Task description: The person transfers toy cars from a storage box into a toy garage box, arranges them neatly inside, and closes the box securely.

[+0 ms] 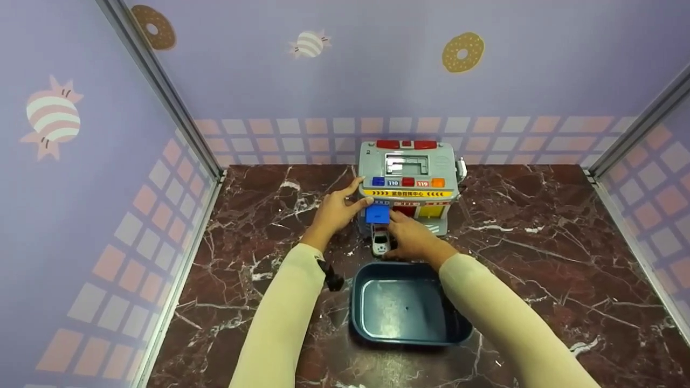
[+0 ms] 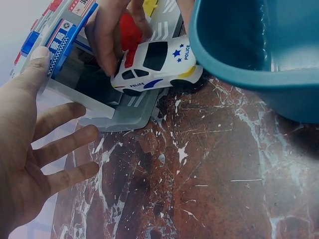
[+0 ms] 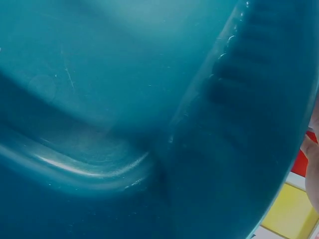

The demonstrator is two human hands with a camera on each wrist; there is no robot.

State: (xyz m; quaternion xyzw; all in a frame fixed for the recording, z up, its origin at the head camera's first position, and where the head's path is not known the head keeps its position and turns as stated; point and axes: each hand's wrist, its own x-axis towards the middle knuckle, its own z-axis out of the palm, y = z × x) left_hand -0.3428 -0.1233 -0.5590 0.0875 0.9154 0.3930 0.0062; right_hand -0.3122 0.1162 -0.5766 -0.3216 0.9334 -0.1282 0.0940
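A white toy police car point(image 2: 157, 64) sits at the doorway of a grey toy emergency station point(image 1: 372, 164), partly outside on its ramp. Over the doorway the blue flap door point(image 1: 377, 214) is swung up. My right hand point(image 1: 412, 237) holds the car from its right side, fingers curled at its rear end; the bin hides part of this hand in the left wrist view. At the station's left front corner, my left hand point(image 1: 337, 211) touches the edge beside the flap with its thumb. Its other fingers are spread and hold nothing.
A dark teal bin point(image 1: 412, 340) stands on the marbled table point(image 1: 259, 323) just in front of the station and fills most of the right wrist view. Red and yellow doors point(image 1: 431, 210) are beside the blue one. Patterned walls point(image 1: 345, 81) enclose the table's back and sides.
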